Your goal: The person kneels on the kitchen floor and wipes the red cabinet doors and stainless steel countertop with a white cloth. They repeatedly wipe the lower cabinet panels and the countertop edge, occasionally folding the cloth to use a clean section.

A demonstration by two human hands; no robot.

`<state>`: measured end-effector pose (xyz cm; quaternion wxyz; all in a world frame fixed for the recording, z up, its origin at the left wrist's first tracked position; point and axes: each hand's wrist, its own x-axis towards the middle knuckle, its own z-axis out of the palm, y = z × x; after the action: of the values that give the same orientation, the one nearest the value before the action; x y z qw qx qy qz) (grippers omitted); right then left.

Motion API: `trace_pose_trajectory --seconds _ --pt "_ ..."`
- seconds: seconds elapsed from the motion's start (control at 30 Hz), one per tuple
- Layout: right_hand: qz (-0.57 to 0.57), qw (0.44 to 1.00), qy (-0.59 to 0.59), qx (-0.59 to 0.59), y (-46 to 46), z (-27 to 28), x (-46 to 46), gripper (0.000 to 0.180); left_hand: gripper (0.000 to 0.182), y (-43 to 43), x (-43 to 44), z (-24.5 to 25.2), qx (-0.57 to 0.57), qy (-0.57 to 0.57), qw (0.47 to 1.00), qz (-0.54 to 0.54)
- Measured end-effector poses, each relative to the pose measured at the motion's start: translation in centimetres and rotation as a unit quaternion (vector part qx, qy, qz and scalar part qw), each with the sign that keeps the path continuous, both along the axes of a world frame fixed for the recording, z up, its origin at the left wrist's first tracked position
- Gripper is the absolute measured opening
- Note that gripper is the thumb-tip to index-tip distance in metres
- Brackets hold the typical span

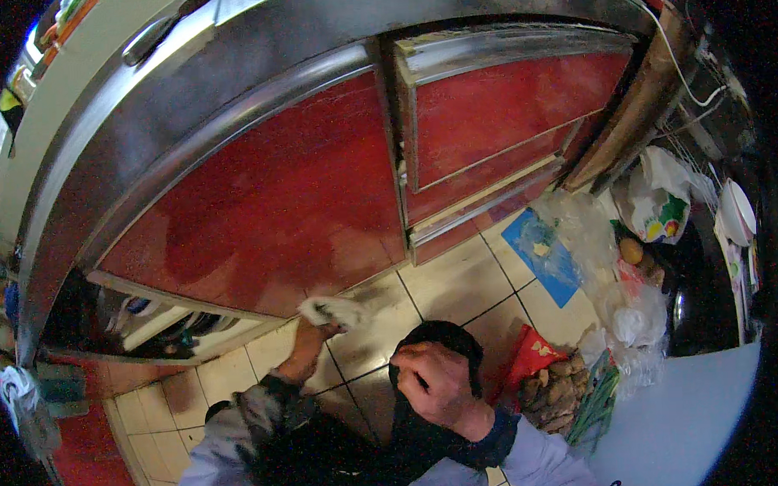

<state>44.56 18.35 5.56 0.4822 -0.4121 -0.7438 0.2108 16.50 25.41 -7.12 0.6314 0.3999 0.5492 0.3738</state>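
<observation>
My left hand (312, 348) is stretched out low near the bottom edge of a large red cabinet door (266, 215), gripping a whitish cloth (333, 311) that looks blurred. My right hand (436, 386) rests over my dark-clad knee with its fingers curled; whether anything is inside them cannot be seen. Both forearms are in grey sleeves with dark cuffs. Tiled floor (373, 333) shows between and beyond the hands.
Red drawers (513, 116) stand ahead under a metal counter edge (279, 41). To the right lie a blue sheet (560, 272), plastic bags (636, 318), a red bag (533, 350), brown root-like pieces (555, 391) and green stalks (596, 390). An open cabinet compartment (180, 324) is at left.
</observation>
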Motion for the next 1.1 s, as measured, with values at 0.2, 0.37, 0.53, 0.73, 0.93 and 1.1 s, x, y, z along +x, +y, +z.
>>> trace_pose_trajectory --seconds 0.2,0.37,0.53,0.73,0.93,1.1 --pt "-0.005 1.000 0.006 0.010 -0.3 0.6 1.5 0.028 0.032 6.2 12.5 -6.8 -0.008 -0.107 0.994 0.032" --pt "-0.014 0.998 0.056 -0.030 -0.4 0.6 2.6 0.027 0.027 9.6 15.3 -10.8 -0.031 -0.195 0.976 0.096" --pt "-0.031 0.996 0.073 -0.040 -0.8 0.1 3.1 0.024 0.028 9.8 11.6 -17.3 -0.060 -0.167 0.966 0.188" --pt "-0.022 0.999 0.014 -0.031 -1.0 0.4 2.7 0.024 0.015 6.6 3.1 -19.5 0.046 -0.007 0.984 0.172" --pt "-0.019 1.000 -0.003 -0.022 -0.8 0.7 1.5 0.025 0.009 0.0 -8.5 -12.0 0.072 -0.021 0.896 0.437" --pt "-0.019 0.999 0.039 -0.003 -0.4 0.8 -0.4 0.023 0.015 -5.9 -17.9 -5.4 0.203 0.365 0.876 0.243"
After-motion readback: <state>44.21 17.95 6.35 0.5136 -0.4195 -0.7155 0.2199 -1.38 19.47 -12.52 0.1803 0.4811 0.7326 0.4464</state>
